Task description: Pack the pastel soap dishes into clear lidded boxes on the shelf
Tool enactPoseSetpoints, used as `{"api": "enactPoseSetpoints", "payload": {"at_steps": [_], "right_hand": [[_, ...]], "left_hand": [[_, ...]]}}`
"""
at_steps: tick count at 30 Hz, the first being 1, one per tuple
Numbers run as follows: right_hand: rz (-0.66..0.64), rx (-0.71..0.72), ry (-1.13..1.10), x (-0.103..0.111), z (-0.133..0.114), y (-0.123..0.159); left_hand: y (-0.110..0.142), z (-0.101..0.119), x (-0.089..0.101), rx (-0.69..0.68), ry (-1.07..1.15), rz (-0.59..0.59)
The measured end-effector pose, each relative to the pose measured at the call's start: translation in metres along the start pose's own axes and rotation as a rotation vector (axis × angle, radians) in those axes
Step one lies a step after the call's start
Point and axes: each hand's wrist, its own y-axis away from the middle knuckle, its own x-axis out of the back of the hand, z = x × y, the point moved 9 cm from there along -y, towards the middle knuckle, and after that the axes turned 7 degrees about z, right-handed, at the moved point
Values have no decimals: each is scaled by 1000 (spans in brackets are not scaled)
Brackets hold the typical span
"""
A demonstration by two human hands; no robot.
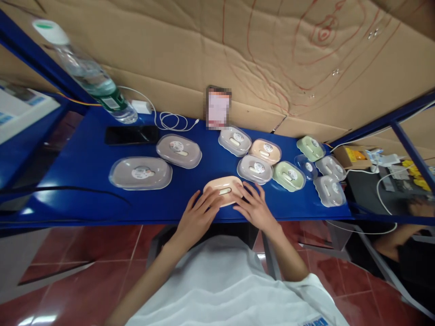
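Observation:
A peach oval plastic box (227,184) with a pale slot-shaped piece in its top lies near the table's front edge. My left hand (201,213) reaches over its left part, fingers on the top and near side. At the right end, the fingers of my right hand (255,207) rest on the rim, so both hands hold it between them. No round label shows on this box. To the left sit two grey oval boxes, one nearer (156,174) and one farther (190,151), with clear covers and round labels.
Several similar boxes, grey (254,169), peach (272,154) and green (288,176), stand right of centre on the blue table (84,199). Behind are a phone (132,135), a water bottle (98,86), a charger cable (175,122) and a blurred upright panel (218,108). Another person's arm (390,242) shows right.

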Motion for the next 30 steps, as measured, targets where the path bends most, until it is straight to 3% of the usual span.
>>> {"api": "enactPoseSetpoints", "payload": {"at_steps": [2,4,6,9,12,15,18,21,24,27,30], "right_hand": [[137,-97,30,47,44,11],[372,-488,215,111,129,36],[417,-730,314,151,204,59],[238,-909,328,156,285,76],[73,-967,353,131,318,75],[-33,-960,415,104,326,65],[-58,-813,274,87,326,46],[35,-696,76,92,326,34],[197,-763,-39,110,320,37],[333,-724,-14,124,270,32],[379,-491,61,116,176,15]], "left_hand": [[1,-4,4,34,-5,5],[4,-13,9,95,-6,23],[6,-23,13,158,1,38],[7,-34,15,208,29,57],[5,-35,15,218,26,77],[2,-32,15,231,-2,84],[3,-29,16,223,-2,58],[7,-30,17,194,28,5],[9,-33,20,174,53,-11],[5,-36,20,160,68,1],[1,-41,19,171,112,12]]}}
